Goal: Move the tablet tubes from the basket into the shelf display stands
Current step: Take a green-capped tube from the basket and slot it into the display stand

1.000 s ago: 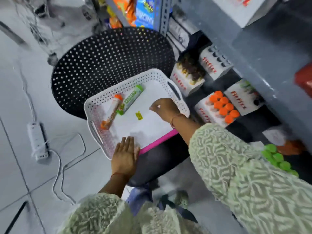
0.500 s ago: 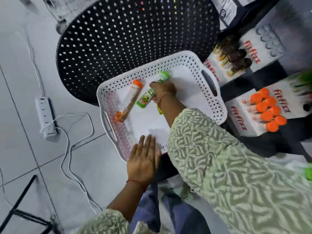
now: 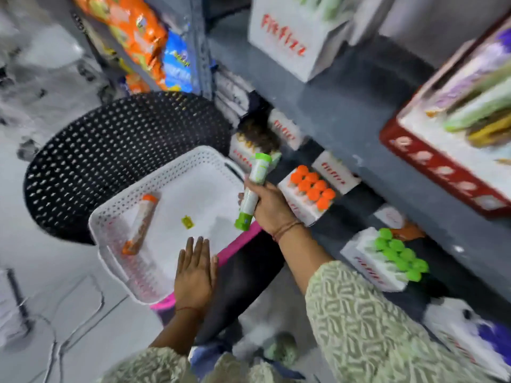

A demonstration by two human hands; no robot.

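My right hand grips a green-capped tablet tube, held upright and slightly tilted over the right edge of the white perforated basket. An orange-capped tube lies inside the basket at its left. My left hand rests flat, fingers apart, on the basket's near edge. On the lower shelf to the right stand a white display stand with orange-capped tubes and another with green-capped tubes.
The basket sits on a pink tray beside a black perforated chair back. A small yellow scrap lies in the basket. Snack packets hang at the upper left. A grey shelf board overhangs the stands. Cables run on the floor.
My right hand has lifted the green-capped tube out of the basket and carried it right, toward the shelf. The left hand stays on the basket edge. The view swung up and right.
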